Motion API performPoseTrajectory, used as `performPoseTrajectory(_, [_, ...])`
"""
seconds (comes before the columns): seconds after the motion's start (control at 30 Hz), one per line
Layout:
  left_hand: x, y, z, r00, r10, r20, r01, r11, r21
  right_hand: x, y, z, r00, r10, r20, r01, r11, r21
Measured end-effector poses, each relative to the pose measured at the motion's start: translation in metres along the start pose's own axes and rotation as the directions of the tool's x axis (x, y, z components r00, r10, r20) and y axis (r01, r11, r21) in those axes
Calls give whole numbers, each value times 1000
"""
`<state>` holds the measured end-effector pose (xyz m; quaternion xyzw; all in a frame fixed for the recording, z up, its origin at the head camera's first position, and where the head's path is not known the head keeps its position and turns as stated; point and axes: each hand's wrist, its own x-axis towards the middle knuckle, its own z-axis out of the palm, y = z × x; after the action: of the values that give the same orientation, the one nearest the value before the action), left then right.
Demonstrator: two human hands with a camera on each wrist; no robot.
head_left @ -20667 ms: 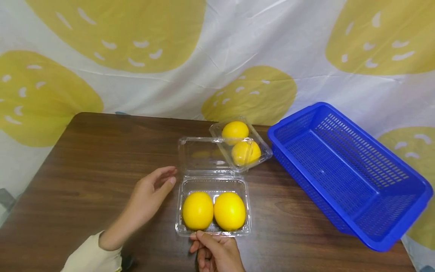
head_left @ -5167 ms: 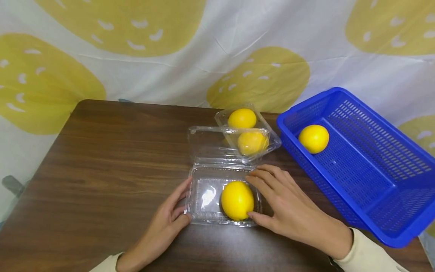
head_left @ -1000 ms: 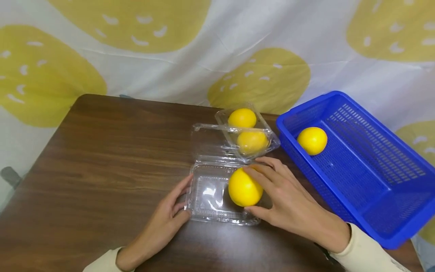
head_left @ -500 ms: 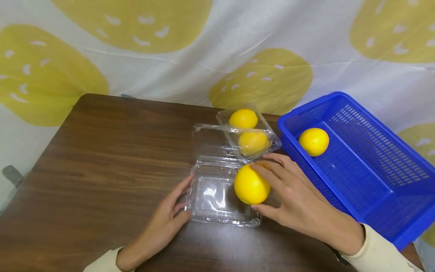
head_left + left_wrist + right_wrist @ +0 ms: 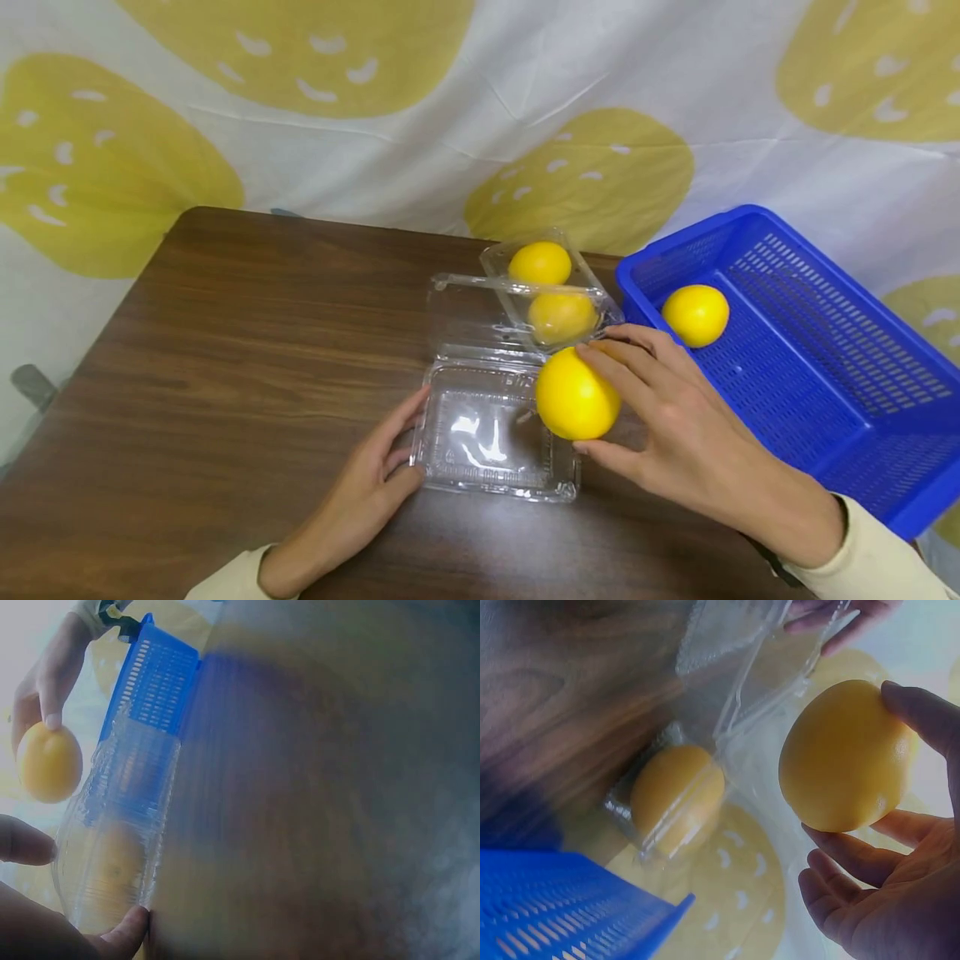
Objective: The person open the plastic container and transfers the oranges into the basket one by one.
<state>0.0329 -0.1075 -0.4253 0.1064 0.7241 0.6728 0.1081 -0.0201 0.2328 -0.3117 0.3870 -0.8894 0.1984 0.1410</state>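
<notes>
- Right hand (image 5: 675,425) pinching a yellow fruit (image 5: 576,396) here, thumb on the near side, fingers on the far side: a sensible grip for something so smooth, raised over the clamshell's right edge.
- Nearly round, that one; in these hazy wrist views I can't tell where its ends point.
- Left hand (image 5: 375,479), thumb and forefinger spread, touches the left side of the clear clamshell (image 5: 480,412), presumably steadying it. Long axis left to right, hinged lid (image 5: 468,317) up on the far side.
- Behind: two fruits (image 5: 540,263) in another clear box (image 5: 495,260).
- Rightward, a blue basket (image 5: 795,375) sits diagonally on the counter (image 5: 262,333), one fruit (image 5: 696,317) inside.
</notes>
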Motion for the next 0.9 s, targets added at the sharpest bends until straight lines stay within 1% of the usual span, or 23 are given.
performPoseTrajectory(0.1, [-1,0,0,1000,3,2,-3,1000,-2,-1,2,-6,1000,8,-18,-8,1000,-6])
performPoseTrajectory(0.43, [-3,0,3,1000,16,4,-16,1000,10,-2,13,-31,992,24,-121,-27,999,-21])
performPoseTrajectory(0.57, [-3,1,4,1000,9,9,-9,1000,11,-6,19,-40,989,69,-129,-73,997,-23])
performPoseTrajectory(0.67, [-4,1,4,1000,4,11,-4,1000,10,-10,22,-46,987,114,-114,-118,993,-28])
performPoseTrajectory(0.9, [-4,1,4,1000,8,16,-8,1000,3,-15,38,-55,980,162,-114,-168,985,-43])
